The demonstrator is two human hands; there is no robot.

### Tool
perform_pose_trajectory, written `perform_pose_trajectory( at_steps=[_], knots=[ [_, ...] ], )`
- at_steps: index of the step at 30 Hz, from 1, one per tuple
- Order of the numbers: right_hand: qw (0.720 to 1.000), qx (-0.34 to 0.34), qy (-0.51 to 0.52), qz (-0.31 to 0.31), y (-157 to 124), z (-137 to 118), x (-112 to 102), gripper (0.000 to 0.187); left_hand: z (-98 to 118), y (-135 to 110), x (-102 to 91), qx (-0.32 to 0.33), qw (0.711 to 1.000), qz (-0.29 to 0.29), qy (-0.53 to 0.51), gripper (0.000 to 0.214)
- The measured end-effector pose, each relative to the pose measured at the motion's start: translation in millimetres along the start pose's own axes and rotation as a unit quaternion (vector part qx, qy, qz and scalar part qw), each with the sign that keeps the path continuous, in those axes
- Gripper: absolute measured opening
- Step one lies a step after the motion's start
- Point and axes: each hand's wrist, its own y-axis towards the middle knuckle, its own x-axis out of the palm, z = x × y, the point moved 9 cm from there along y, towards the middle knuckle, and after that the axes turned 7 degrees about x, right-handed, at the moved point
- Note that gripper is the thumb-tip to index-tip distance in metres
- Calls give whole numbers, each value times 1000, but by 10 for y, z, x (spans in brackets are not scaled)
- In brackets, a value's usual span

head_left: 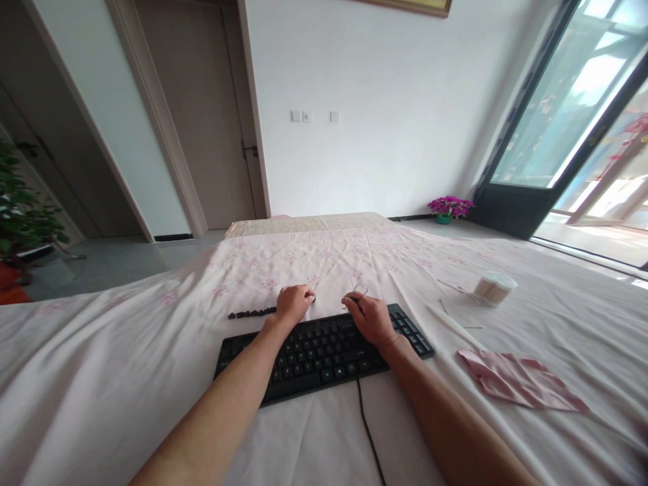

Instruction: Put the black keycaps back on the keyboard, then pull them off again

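Note:
A black keyboard (324, 361) lies on the cloth, slightly tilted across my view, with both forearms passing over it. My left hand (294, 304) is closed just beyond its back edge, a small black keycap (314, 299) at its fingertips. Left of that hand runs a row of loose black keycaps (252, 313). Above the keyboard's right part, my right hand (372, 317) pinches a thin wire keycap puller (361, 289), its loop showing over the fingers. Part of the key area is hidden under my hands and arms.
A pink cloth (521, 379) lies to the right. Beyond it are a round tub of cotton swabs (495, 289), a few loose swabs (472, 327) and a white strip-like tool (455, 327). The keyboard cable (370, 432) runs toward me over the floral bedcover (152, 358).

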Motion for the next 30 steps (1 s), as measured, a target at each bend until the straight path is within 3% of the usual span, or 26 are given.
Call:
perform_pose_trajectory(
  at_steps=[13, 30],
  knots=[
    [1000, 0, -9, 4, -3, 8, 9, 31, -31, -5, 22, -8, 1000, -6, 17, 14],
    [1000, 1, -13, -2, 0, -1, 21, 32, 90, -39, -18, 62, 994, -40, 80, 21]
  ],
)
